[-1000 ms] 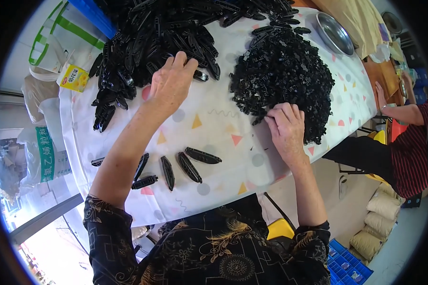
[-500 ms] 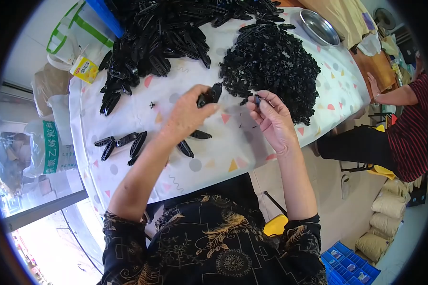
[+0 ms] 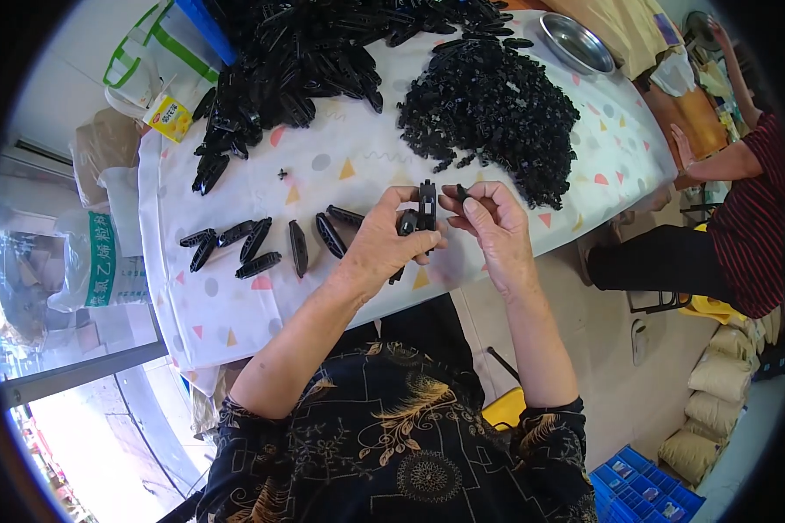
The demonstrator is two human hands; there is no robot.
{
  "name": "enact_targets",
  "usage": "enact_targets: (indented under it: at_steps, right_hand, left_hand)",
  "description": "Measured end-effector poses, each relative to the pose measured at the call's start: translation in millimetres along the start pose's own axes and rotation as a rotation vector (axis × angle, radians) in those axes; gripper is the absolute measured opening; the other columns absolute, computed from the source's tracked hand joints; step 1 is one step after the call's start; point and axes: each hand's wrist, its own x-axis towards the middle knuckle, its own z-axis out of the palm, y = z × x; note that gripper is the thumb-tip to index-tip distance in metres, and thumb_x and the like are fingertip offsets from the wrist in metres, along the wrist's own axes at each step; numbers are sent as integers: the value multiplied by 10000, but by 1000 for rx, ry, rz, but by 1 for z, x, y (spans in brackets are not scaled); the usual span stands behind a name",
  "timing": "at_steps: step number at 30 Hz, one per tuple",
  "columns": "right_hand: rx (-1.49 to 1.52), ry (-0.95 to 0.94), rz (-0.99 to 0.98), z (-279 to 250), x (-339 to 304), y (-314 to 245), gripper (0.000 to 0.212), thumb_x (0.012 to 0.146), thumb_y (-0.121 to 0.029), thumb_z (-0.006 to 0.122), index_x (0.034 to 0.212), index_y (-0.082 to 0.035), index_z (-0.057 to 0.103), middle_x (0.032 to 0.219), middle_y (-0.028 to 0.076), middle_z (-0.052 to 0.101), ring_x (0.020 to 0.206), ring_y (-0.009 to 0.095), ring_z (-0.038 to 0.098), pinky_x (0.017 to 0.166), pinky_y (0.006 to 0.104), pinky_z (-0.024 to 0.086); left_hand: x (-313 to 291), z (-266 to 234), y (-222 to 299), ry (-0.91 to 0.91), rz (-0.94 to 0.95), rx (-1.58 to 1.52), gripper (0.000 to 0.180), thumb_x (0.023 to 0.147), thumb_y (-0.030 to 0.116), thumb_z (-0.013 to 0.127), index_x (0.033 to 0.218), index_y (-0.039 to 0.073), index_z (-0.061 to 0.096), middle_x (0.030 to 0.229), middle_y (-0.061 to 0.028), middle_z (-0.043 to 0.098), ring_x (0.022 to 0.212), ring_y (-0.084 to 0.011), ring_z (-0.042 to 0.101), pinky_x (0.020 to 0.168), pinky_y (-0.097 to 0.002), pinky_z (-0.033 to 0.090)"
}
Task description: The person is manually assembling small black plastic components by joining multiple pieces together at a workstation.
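Observation:
My left hand [image 3: 384, 235] is closed around black elongated plastic parts; one of them, a slotted plastic piece [image 3: 427, 199], stands up between thumb and fingers. Close by on the right, my right hand [image 3: 497, 228] pinches a small black plastic clip [image 3: 462, 193] near that piece, a narrow gap apart. Past the hands lies a heap of small black clips [image 3: 497, 109]. Farther left is a big pile of long black plastic parts [image 3: 296, 74]. Several more such parts, among them one long black part [image 3: 298, 248], lie loose left of my left hand.
A patterned white tablecloth [image 3: 235, 322] covers the table. At the back right sits a metal bowl [image 3: 577, 44]; a yellow box [image 3: 168, 118] is at the left edge. Another person in a striped top [image 3: 750, 227] is at the right. Blue crates [image 3: 641, 488] and sacks [image 3: 702, 418] rest on the floor.
Both hands have come nearer to my body and closer together. My left hand has turned, and the slotted piece now stands upright in it, facing the clip in my right hand.

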Motion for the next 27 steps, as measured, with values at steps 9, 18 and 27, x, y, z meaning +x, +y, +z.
enact_targets:
  at_steps: [9,18,27]
  right_hand:
    - [-769,-218,-387,-2,-14,-23,116,823,89,576,899,5,557,1037,91,558,890,183,589,779,301,487]
    - [-1279,-470,-669,7,-13,-47,126,697,23,622,812,-18,593,881,80,514,822,248,530,723,344,441]
    - [-1330,-594,-628,17,3,-47,117,691,-4,609,800,-37,588,850,79,510,820,256,520,746,359,423]
  left_hand:
    - [-6,4,-1,36,39,355,580,767,27,645,1286,19,386,967,-111,630,803,-149,649,576,-209,474]
    - [-11,6,0,-30,82,661,620,717,85,660,1279,37,403,949,-180,635,857,-301,631,794,-356,482]
    - [-10,-3,-13,-46,121,672,567,734,72,650,1248,-7,424,994,-190,630,904,-302,635,796,-356,488]
